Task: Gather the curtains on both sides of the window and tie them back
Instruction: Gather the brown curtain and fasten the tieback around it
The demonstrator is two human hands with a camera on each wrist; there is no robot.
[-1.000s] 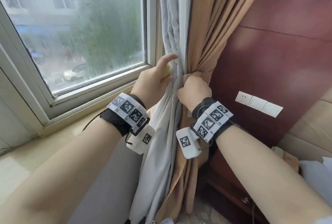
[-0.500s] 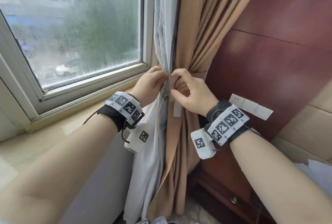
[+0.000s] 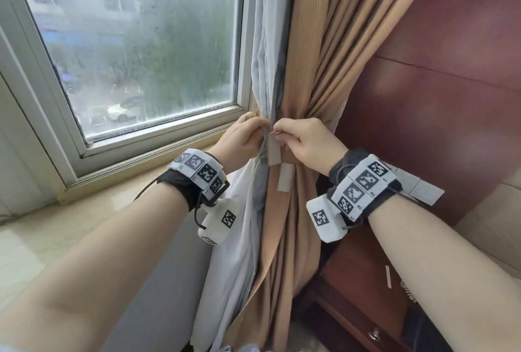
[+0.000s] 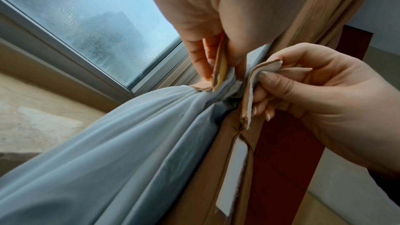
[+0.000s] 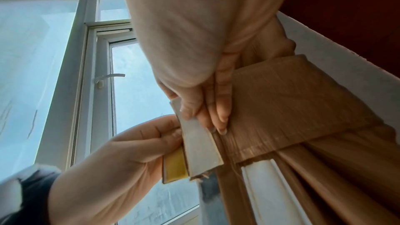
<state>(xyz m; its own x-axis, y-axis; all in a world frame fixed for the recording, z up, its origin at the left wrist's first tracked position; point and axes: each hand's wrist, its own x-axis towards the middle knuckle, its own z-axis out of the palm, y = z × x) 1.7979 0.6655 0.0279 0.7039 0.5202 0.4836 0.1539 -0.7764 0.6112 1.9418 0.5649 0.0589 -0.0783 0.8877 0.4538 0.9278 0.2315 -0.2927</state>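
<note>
The tan curtain (image 3: pixel 307 55) and its grey lining (image 3: pixel 265 55) are bunched together beside the window. A tan tieback band (image 5: pixel 292 102) wraps round the bundle. My left hand (image 3: pixel 260 133) pinches the band's end with the yellow strip (image 5: pixel 175 167), also visible in the left wrist view (image 4: pixel 221 74). My right hand (image 3: pixel 277 133) pinches the other end, faced with a white strip (image 5: pixel 201 153). The two ends almost meet at the front of the bundle. Another white-faced tab (image 3: pixel 284 178) hangs below the hands.
The window (image 3: pixel 135 41) and its pale stone sill (image 3: pixel 84 210) lie to the left. A red-brown wall panel (image 3: pixel 437 97) with white switches (image 3: pixel 423 188) stands right of the curtain. Dark wooden furniture (image 3: pixel 352 295) sits low on the right.
My right hand left its fist grip on the curtain and now pinches the tieback end. My left hand dropped from the lining, and both hands drew the two ends together in front.
</note>
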